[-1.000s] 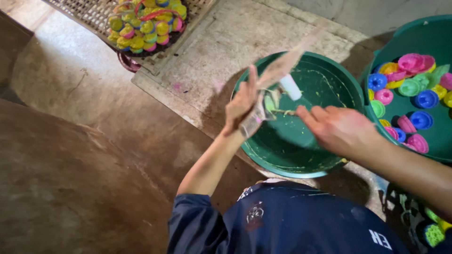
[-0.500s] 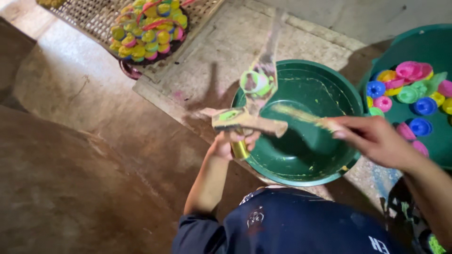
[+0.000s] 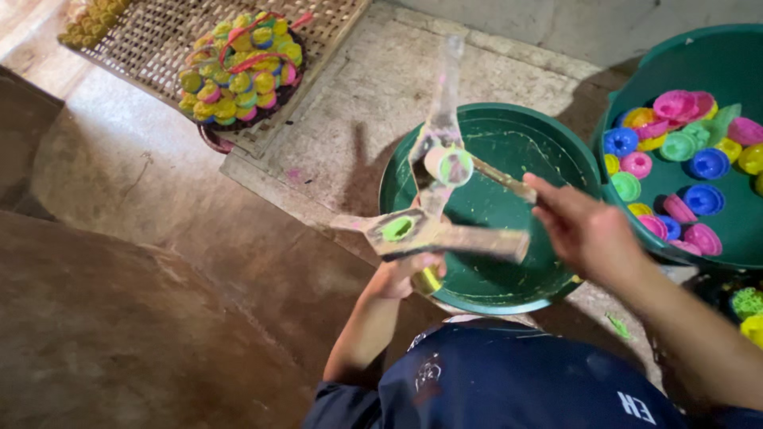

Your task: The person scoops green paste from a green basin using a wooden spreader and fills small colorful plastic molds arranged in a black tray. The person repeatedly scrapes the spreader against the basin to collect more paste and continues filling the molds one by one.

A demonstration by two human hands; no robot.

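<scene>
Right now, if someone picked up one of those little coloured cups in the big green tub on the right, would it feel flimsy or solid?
The little cups are probably light: they look small, thin-walled and hollow, like plastic moulds. They seem stiff enough to hold their fluted shape, since none looks crushed. With round rims, and lying tilted and jumbled in the green tub, they would likely tip or roll if nudged.

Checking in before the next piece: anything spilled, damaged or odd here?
Mostly messy, nothing broken. Green residue smears the inside of the empty basin and the wooden tool in the left hand. A green blob lies on the floor beside the basin. The right hand holds a stick.
</scene>
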